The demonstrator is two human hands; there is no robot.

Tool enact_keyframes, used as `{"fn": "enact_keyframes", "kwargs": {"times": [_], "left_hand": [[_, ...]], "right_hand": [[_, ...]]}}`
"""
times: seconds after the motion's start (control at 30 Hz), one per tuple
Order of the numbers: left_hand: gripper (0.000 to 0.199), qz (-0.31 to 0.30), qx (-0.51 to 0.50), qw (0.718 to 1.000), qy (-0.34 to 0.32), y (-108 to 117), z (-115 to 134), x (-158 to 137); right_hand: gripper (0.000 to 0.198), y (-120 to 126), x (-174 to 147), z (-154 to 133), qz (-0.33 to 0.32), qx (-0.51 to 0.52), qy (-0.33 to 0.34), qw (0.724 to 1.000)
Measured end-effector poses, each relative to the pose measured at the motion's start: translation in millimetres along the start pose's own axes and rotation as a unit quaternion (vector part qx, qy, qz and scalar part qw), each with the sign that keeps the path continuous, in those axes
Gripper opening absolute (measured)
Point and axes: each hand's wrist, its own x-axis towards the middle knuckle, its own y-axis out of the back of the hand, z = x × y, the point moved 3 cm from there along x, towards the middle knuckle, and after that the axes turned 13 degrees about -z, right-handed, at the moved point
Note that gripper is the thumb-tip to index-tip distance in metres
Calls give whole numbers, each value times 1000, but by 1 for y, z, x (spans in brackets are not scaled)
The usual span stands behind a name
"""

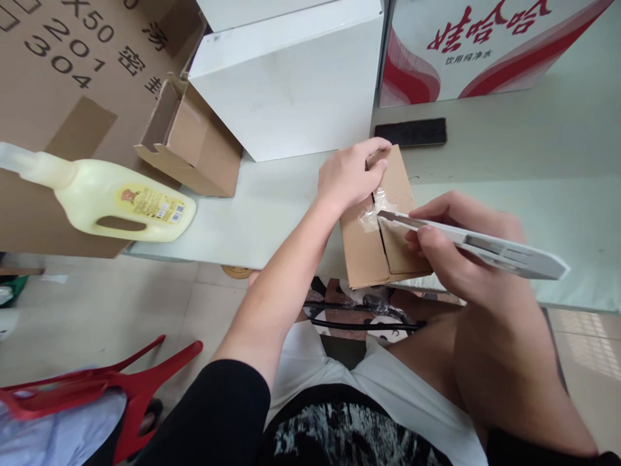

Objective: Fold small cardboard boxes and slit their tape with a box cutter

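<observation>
A small cardboard box (361, 255) lies near the front edge of the table, its top flaps meeting at a dark seam. Clear tape (369, 219) crosses that seam and looks wrinkled. My left hand (350, 173) grips the far end of the box, thumb on the top and fingers bent over the far edge. In my right hand (466, 252) is a white utility knife (504, 254), held like a pen with its blade out. The blade tip is at the tape over the seam. Some of my right fingers are hidden behind the knife and hand.
A black phone (411, 132) lies beyond the box. Behind stand a white box (291, 97), a red-and-white carton (466, 58) and an open cardboard box (204, 142). A yellow pump bottle (97, 194) is at left. A red chair (130, 388) stands lower left.
</observation>
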Motion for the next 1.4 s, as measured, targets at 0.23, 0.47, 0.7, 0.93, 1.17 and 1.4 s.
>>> {"fn": "enact_keyframes", "kwargs": {"times": [0.23, 0.47, 0.7, 0.93, 1.17, 1.4], "left_hand": [[39, -5, -6, 1000, -3, -1, -1, 1], [38, 1, -5, 1000, 2, 0, -1, 0], [38, -5, -10, 1000, 9, -1, 0, 0], [38, 2, -2, 1000, -2, -1, -1, 0], [38, -1, -3, 1000, 4, 0, 0, -1], [38, -1, -2, 1000, 0, -1, -1, -1]], "right_hand": [[19, -1, -3, 5, 43, -2, 6, 999], [19, -7, 4, 5, 24, -37, 12, 999], [22, -8, 8, -2, 0, -77, 6, 997], [19, -6, 6, -6, -4, -69, 14, 997], [21, -9, 7, -5, -2, -78, -4, 997], [19, -7, 6, -9, -8, -56, -7, 998]]}}
